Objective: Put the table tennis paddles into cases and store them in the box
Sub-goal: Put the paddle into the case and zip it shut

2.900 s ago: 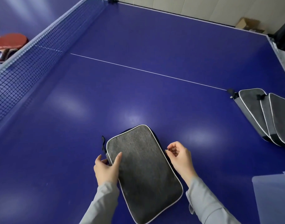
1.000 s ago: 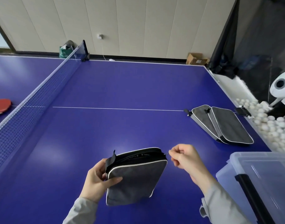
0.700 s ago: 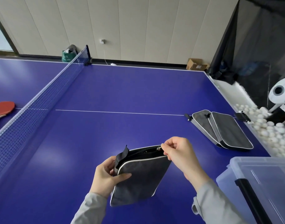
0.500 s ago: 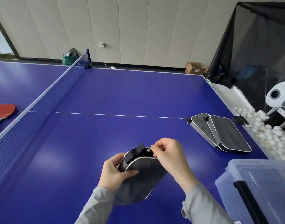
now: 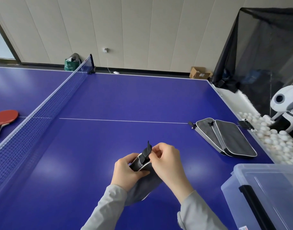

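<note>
The left hand [image 5: 125, 171] grips the upper end of the grey paddle case [image 5: 142, 181], fingers curled round its edge. The right hand [image 5: 165, 163] pinches at the case's top corner beside the black strap [image 5: 147, 151]; what it pinches is too small to tell. The case is held above the blue table [image 5: 125, 100], near its close edge.

At 3 o'clock, two more cases [image 5: 228, 138] lie overlapped, just beside the table's right edge. At 4 o'clock stands the clear plastic box [image 5: 267, 195], lid on. At 9 o'clock, beyond the net [image 5: 42, 110], a red paddle [image 5: 4, 117] lies flat. The surface from 10 to 2 o'clock is open.
</note>
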Available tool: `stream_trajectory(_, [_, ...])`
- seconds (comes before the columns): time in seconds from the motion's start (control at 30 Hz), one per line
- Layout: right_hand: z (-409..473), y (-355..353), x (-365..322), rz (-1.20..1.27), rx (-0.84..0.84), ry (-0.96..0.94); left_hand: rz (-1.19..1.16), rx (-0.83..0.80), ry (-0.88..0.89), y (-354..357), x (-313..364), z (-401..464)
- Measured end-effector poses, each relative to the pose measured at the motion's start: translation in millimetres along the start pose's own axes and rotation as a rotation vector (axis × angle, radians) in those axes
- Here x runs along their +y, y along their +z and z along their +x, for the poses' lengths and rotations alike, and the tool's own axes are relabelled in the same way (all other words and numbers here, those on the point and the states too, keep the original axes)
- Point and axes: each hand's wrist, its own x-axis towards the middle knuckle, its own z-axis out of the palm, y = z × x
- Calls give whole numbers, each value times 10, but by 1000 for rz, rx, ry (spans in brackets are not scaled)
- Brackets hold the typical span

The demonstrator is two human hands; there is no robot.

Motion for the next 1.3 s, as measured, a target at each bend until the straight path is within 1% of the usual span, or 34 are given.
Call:
stream_trajectory(0.23, [-63,57,35,-3,115,-110,-54,47,22,-36,8,29])
stream_trajectory(0.37, [-62,59,136,74,220,-125,-207,140,-45,-133,-43,42])
stream_trajectory(0.5, [-108,66,349,108,243,-66,-431,228,-147,-288,-178,51])
stream_trajectory(0.63, [-227,183,635,173,224,78,-652,334,-250,-463,-292,20])
stream_trajectory(0.7, [-325,310,798,221,181,173,-747,390,-302,-577,-367,-7])
stream_trajectory(0.77, [-444,480,941,287,96,276,-818,434,-354,-704,-460,-56])
stream_trajectory(0.97, [-658,1003,1168,549,-196,583,-941,448,-467,-1123,-762,-299])
stream_trajectory(1.1, [-754,1335,1140,841,-338,731,-1005,504,-522,-1388,-1017,-585])
stream_trajectory(1.17, [-822,1492,1079,879,-379,754,-1046,548,-546,-1505,-1156,-728])
stream_trajectory(1.3, [-928,1843,885,780,-426,690,-1081,646,-596,-1787,-1447,-1021])
